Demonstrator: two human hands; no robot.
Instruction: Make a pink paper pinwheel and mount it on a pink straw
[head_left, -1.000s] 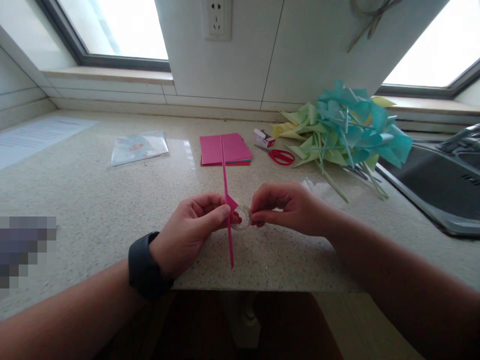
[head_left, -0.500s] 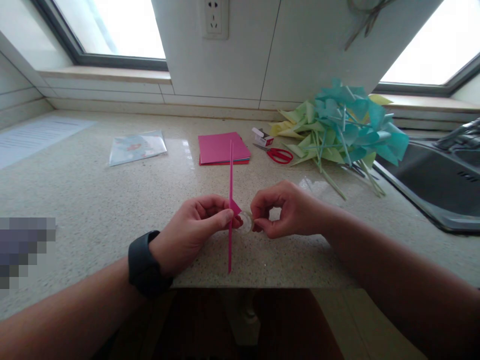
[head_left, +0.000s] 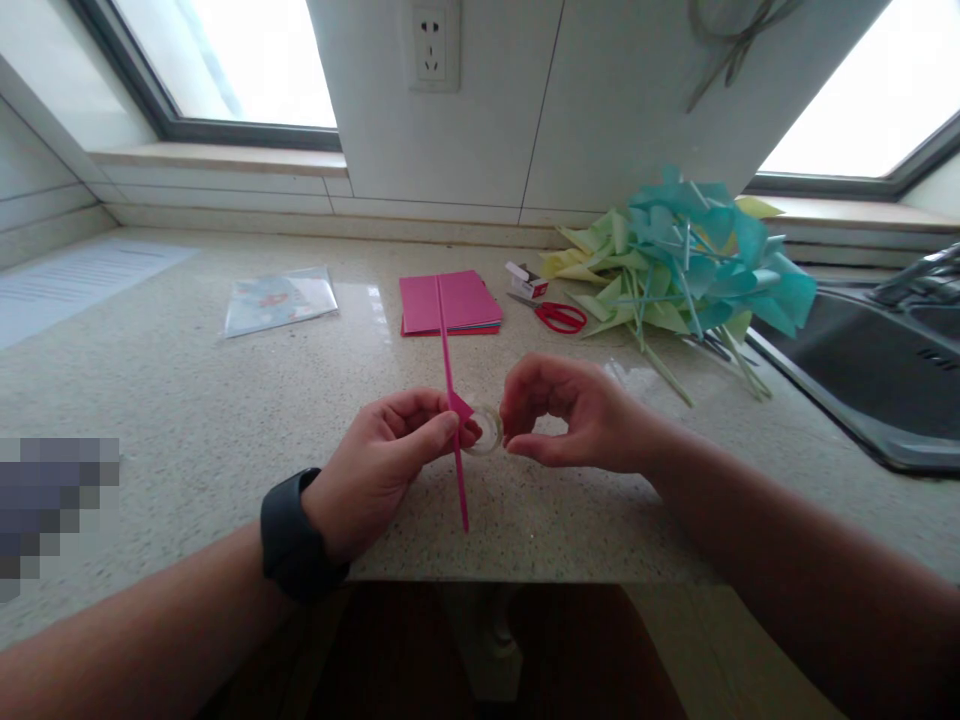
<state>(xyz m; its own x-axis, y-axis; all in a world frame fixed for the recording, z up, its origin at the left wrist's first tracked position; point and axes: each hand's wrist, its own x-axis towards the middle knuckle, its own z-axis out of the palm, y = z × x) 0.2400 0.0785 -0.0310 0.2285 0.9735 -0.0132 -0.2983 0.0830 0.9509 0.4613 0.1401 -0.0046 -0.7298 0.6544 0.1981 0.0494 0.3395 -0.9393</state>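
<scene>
My left hand point(head_left: 405, 440), with a dark watch on its wrist, pinches a thin rolled pink paper stick point(head_left: 448, 365) between thumb and fingers. A small pointed paper flap sticks out from the stick on its right side. Just right of those fingertips is a roll of clear tape point(head_left: 489, 430), its ring facing me; the left fingers reach its near side. My right hand point(head_left: 574, 415) is curled, with thumb and forefinger closed together at the roll's right edge. Any loose tape end there is too fine to make out.
Behind the hands lies a stack of coloured paper point(head_left: 472, 300), pink on top. Nearby are a small white-and-red box point(head_left: 527, 281), red scissors point(head_left: 561, 317) and teal and green paper flowers point(head_left: 697, 260). A sink point(head_left: 847, 370) is at right, a clear packet point(head_left: 281, 300) at left.
The pink stick has tilted, its top end leaning left. The tape roll has turned to face me more. My right hand has shifted only slightly, its fingers a little less tightly curled.
</scene>
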